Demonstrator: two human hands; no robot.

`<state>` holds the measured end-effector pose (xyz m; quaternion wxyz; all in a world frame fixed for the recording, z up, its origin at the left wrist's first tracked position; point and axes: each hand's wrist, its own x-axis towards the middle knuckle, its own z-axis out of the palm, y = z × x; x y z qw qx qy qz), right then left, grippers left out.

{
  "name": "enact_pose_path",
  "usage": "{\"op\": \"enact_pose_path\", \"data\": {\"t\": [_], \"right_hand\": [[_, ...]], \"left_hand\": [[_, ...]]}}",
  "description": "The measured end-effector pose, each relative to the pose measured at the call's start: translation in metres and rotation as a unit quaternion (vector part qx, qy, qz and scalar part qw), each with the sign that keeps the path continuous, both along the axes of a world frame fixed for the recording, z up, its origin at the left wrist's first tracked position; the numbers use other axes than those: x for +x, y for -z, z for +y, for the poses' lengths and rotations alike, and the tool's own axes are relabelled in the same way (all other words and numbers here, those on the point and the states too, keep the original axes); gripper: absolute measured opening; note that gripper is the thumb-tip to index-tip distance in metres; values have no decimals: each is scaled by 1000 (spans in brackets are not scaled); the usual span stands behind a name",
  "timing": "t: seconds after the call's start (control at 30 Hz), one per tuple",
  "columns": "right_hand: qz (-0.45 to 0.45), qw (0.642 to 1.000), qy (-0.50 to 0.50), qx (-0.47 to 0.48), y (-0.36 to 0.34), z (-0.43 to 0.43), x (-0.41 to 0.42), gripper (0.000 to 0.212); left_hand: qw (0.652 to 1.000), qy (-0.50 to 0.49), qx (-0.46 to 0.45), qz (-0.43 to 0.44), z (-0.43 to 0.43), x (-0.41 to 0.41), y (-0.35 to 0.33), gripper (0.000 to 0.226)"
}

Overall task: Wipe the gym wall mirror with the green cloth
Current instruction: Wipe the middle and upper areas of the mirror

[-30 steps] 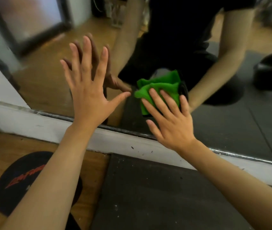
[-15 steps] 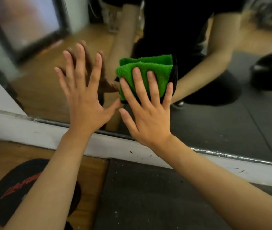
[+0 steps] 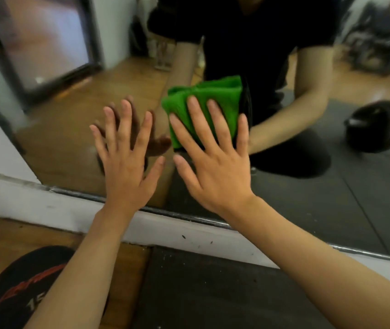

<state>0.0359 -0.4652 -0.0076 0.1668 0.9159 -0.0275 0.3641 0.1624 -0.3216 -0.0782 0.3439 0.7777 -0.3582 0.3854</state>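
Observation:
The wall mirror [image 3: 308, 205] fills the upper part of the view, its metal bottom edge just above a white baseboard. My right hand [image 3: 213, 162] presses the folded green cloth [image 3: 213, 96] flat against the glass with straight, spread fingers. The cloth shows above and between my fingertips. My left hand [image 3: 127, 160] rests flat on the mirror just left of the right hand, fingers spread, holding nothing. Reflections of both arms and the cloth appear in the glass.
A white baseboard [image 3: 46, 205] runs under the mirror. Below it lie a wooden floor with a black weight plate [image 3: 23, 288] at bottom left and a dark rubber mat [image 3: 213, 293] in the middle. A dark round object [image 3: 374, 127] is reflected at right.
My right hand has slid the cloth up the glass and toward the left hand, then settled slightly lower. The left hand stays flat on the mirror, sitting a little lower in view.

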Motion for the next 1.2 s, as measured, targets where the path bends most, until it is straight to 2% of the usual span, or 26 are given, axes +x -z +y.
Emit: {"op": "enact_pose_path", "data": {"t": [0.13,0.3,0.4,0.63,0.73,1.0,1.2], "right_hand": [[-2,1000,-11,-20,-7,-8,-6,60],[105,991,58,-53,49,-75,-84,58],[159,981,94,-57,57,-81,-102,55],[9,999,-3,-45,-45,-4,-3,60],[15,998,-10,-59,-60,-3,-4,60],[83,984,52,-148,-48,-79,-76,60],[-11,993,6,-115,-81,-46,-22,61]], "left_hand": [[1000,-14,13,-7,0,0,0,72],[1000,-14,16,5,0,2,2,86],[1000,-9,19,10,0,1,3,89],[999,-34,4,-9,-6,2,5,93],[998,-47,-17,-27,-11,5,8,96],[988,-84,-111,-63,-41,12,12,108],[979,-112,-138,-97,-50,18,16,106]]}}
